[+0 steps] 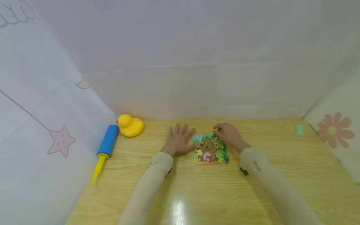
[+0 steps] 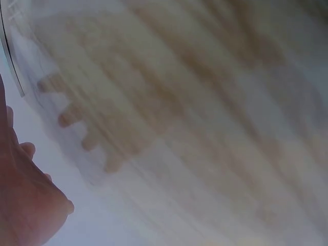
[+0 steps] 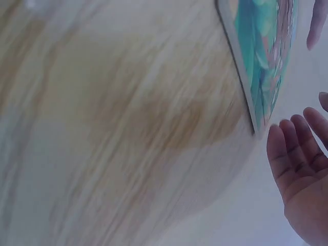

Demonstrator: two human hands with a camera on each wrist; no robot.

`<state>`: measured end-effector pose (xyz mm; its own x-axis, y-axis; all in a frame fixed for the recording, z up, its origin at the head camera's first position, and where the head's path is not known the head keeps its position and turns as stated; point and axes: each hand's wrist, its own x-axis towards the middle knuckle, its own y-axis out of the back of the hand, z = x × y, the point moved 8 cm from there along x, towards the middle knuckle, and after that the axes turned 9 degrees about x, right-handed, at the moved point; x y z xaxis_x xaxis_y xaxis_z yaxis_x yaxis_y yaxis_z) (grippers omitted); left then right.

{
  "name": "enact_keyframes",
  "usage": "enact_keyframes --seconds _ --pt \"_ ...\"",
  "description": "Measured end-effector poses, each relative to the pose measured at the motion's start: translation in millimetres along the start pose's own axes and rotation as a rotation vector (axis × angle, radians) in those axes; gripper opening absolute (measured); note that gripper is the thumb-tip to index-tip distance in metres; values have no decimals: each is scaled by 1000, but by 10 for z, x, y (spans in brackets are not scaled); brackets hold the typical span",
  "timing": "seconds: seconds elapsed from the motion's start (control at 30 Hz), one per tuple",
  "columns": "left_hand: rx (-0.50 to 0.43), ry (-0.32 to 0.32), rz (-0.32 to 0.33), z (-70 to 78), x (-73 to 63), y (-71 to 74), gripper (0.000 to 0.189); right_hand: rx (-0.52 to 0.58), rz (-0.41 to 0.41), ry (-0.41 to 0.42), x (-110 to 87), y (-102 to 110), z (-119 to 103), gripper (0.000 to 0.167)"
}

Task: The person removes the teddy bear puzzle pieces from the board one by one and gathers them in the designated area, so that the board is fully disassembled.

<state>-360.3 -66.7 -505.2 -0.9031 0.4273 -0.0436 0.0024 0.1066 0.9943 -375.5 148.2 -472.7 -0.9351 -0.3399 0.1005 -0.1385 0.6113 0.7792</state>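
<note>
A small square picture board (image 1: 207,155) with a brown cartoon bear on a green scene lies flat on the wooden table. My left hand (image 1: 177,141) is spread at its left side, the thumb reaching over the board's left edge. At the far right corner is my right hand (image 1: 229,136), fingers loosely bent and fingertips right by that corner. The right wrist view shows the board's raised side edge (image 3: 241,77) and the right hand (image 3: 303,169) with nothing in its grasp. Only part of the left hand (image 2: 28,200) enters the left wrist view.
A yellow toy duck (image 1: 131,126) sits at the table's back left. Beside it lies a blue and yellow hand pump (image 1: 108,142). A small green item (image 1: 300,129) rests near the back right corner. Pale printed sheets (image 1: 180,90) enclose the back and sides of the table (image 1: 197,193).
</note>
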Motion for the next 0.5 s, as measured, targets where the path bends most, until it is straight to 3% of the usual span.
enact_keyframes --seconds 0.23,0.5 --pt "5 -4 -29 23 8 -33 86 67 -42 -1 35 -163 -69 33" --pt "-16 -53 -38 98 16 -20 85 157 -85 -40 70 -313 -151 32"
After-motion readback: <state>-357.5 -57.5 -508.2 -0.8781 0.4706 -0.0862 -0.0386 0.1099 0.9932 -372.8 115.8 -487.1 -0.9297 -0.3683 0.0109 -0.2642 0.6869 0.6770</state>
